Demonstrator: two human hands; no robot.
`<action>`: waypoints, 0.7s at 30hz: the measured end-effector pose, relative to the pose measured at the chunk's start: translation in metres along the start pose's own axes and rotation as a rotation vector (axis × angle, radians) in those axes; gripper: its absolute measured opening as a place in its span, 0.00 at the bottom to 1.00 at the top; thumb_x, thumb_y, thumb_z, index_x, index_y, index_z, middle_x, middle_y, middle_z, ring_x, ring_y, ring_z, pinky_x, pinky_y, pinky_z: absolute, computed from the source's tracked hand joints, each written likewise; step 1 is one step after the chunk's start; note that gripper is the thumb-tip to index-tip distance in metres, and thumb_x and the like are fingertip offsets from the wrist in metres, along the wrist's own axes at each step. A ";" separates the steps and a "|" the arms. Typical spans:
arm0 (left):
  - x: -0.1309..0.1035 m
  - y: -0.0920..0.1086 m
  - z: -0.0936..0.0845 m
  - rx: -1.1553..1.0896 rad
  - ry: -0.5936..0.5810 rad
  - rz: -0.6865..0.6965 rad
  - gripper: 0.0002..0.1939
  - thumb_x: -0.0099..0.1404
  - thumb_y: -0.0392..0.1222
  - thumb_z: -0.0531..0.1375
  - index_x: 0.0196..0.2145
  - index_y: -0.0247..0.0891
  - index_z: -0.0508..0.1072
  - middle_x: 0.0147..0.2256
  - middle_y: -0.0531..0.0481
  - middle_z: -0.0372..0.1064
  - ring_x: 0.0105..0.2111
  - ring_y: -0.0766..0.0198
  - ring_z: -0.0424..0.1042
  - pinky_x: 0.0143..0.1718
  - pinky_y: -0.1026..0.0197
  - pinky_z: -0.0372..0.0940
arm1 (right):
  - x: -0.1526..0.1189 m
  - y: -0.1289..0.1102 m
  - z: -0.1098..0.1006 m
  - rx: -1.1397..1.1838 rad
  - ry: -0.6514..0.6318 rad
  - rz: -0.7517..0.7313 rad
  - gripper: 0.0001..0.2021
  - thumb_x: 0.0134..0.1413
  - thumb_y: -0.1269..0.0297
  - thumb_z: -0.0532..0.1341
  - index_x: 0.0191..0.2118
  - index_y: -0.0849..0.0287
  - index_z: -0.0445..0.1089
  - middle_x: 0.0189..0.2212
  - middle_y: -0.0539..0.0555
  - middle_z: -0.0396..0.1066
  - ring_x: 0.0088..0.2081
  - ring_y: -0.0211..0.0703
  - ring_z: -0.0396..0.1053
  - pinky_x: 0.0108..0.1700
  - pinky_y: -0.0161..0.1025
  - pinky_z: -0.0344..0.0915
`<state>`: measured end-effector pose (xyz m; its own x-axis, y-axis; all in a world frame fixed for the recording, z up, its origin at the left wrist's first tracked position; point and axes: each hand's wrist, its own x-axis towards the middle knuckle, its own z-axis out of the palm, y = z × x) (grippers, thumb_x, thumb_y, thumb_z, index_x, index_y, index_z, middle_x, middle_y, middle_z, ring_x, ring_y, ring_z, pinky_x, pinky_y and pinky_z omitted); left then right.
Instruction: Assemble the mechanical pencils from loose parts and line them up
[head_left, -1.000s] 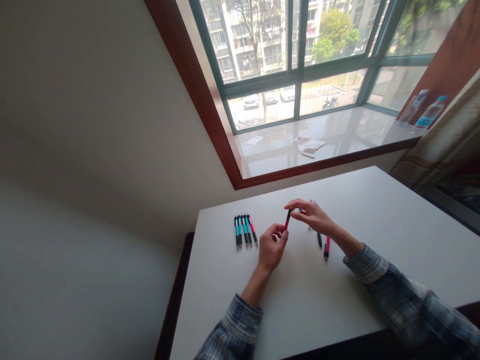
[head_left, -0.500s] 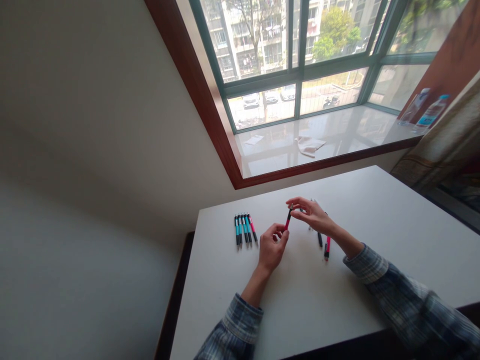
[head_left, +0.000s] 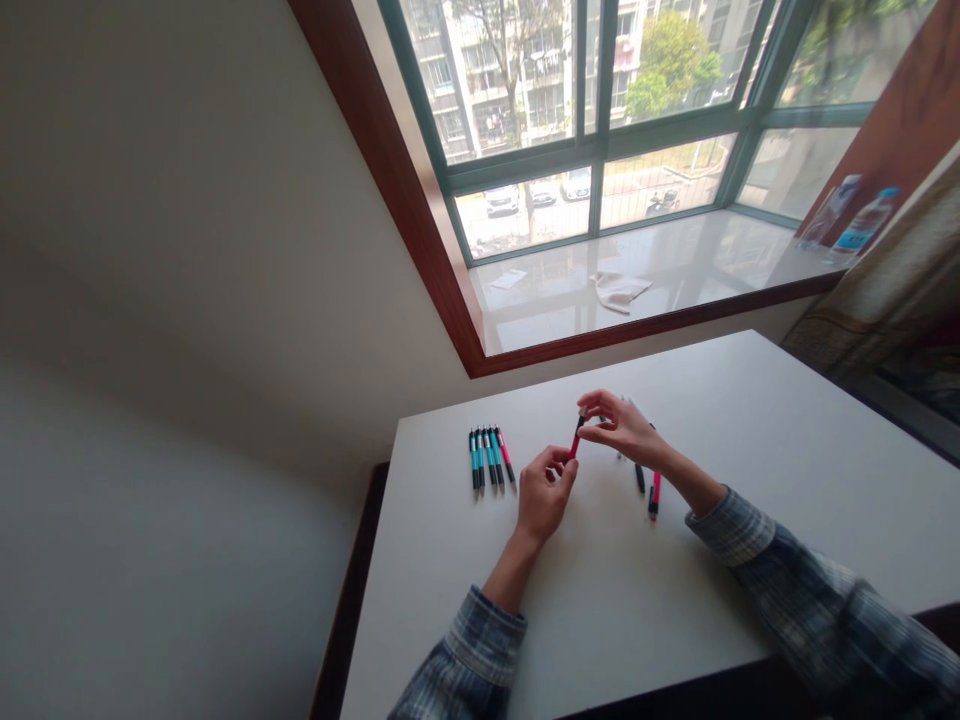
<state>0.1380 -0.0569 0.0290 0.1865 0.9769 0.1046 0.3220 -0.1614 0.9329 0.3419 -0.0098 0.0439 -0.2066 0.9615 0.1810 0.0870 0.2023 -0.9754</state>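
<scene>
Clamped on a pink pen (head_left: pixel 577 440) with the left hand (head_left: pixel 544 492), low on its barrel, holding it tilted above the table (head_left: pixel 637 590). Curls the right hand (head_left: pixel 622 427) about its upper end; cannot tell whether pinching there. Has a dark pen (head_left: pixel 639 478) and a second pink pen (head_left: pixel 655 494) near the right wrist, and a row of pens (head_left: pixel 489 460) left of the left hand.

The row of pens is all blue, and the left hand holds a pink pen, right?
Not all blue: the head view shows a pink pen at the right end of the row, beside the blue pens. The left hand does hold another pink pen.
</scene>
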 end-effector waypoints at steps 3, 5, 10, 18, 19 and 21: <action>0.000 0.000 0.000 0.003 -0.008 0.005 0.13 0.69 0.51 0.62 0.38 0.39 0.78 0.31 0.51 0.73 0.29 0.65 0.68 0.29 0.64 0.61 | 0.001 0.000 -0.001 -0.007 -0.041 -0.007 0.18 0.56 0.47 0.68 0.44 0.55 0.75 0.45 0.57 0.74 0.47 0.50 0.73 0.45 0.44 0.73; 0.000 0.000 0.000 0.005 -0.010 0.009 0.13 0.69 0.51 0.62 0.39 0.39 0.79 0.31 0.51 0.75 0.29 0.64 0.69 0.29 0.64 0.61 | 0.001 0.000 -0.001 -0.022 -0.011 -0.012 0.17 0.56 0.46 0.68 0.38 0.57 0.74 0.41 0.57 0.74 0.44 0.49 0.73 0.43 0.43 0.73; 0.000 -0.001 0.001 -0.018 -0.007 0.005 0.15 0.70 0.52 0.61 0.40 0.39 0.80 0.33 0.49 0.77 0.27 0.65 0.69 0.28 0.64 0.61 | 0.000 0.000 0.000 -0.007 -0.032 0.001 0.20 0.58 0.47 0.68 0.49 0.54 0.74 0.47 0.58 0.74 0.49 0.51 0.73 0.45 0.44 0.73; 0.001 -0.001 0.000 -0.012 -0.012 0.002 0.15 0.68 0.53 0.62 0.40 0.39 0.80 0.34 0.50 0.78 0.28 0.64 0.69 0.28 0.64 0.61 | -0.001 -0.003 0.000 -0.004 0.003 -0.004 0.18 0.55 0.49 0.70 0.44 0.55 0.74 0.43 0.55 0.73 0.45 0.48 0.72 0.43 0.41 0.73; 0.001 -0.001 0.000 -0.015 -0.015 0.001 0.15 0.69 0.53 0.62 0.40 0.39 0.80 0.34 0.50 0.78 0.28 0.65 0.68 0.28 0.64 0.60 | -0.001 -0.004 0.001 -0.004 -0.026 -0.010 0.18 0.57 0.49 0.69 0.46 0.54 0.74 0.45 0.56 0.73 0.47 0.49 0.72 0.44 0.42 0.73; 0.001 0.000 0.000 -0.014 -0.024 -0.002 0.15 0.69 0.53 0.61 0.41 0.39 0.80 0.34 0.50 0.78 0.26 0.66 0.66 0.28 0.64 0.59 | -0.001 -0.005 0.001 -0.022 -0.063 -0.028 0.16 0.60 0.47 0.66 0.43 0.55 0.76 0.45 0.57 0.74 0.48 0.50 0.72 0.45 0.43 0.72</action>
<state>0.1379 -0.0561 0.0287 0.2081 0.9736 0.0942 0.3097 -0.1570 0.9378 0.3403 -0.0115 0.0480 -0.2703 0.9420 0.1991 0.1012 0.2334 -0.9671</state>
